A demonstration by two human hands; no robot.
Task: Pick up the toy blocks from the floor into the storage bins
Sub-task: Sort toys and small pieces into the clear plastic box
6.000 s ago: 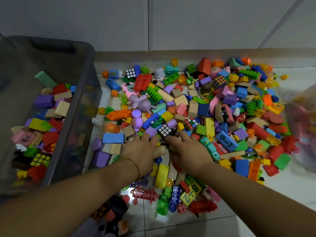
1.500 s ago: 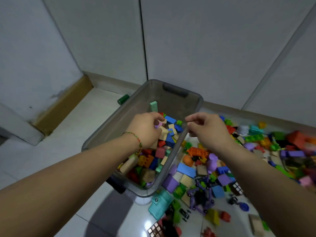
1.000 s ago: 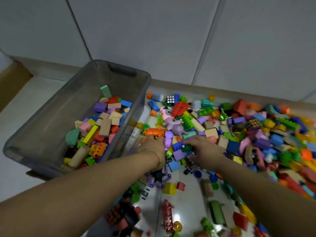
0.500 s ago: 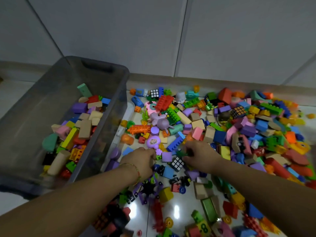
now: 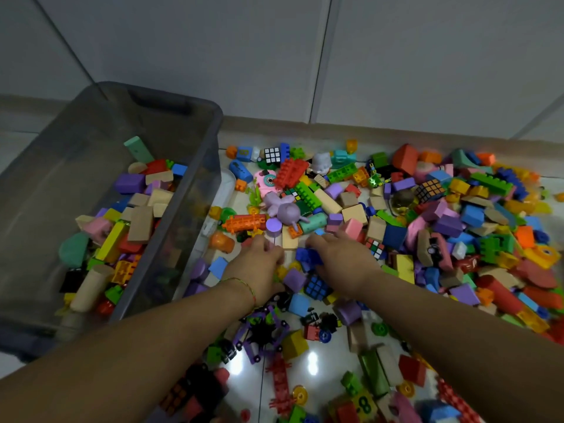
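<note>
Grey storage bin [image 5: 183, 138] sits left, part-filled. Toy blocks [image 5: 354, 213] sprawl over the floor [image 5: 312, 360] just beside it. Left hand [image 5: 259, 264] digs into the pile, grip impossible to tell. Right hand [image 5: 341, 264] has its grip clenched on a blue brick [image 5: 308, 256].

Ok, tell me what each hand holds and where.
The right hand seems to pinch the blue studded block by its right end. The left hand curls into the pile; any hold cannot be told.
</note>
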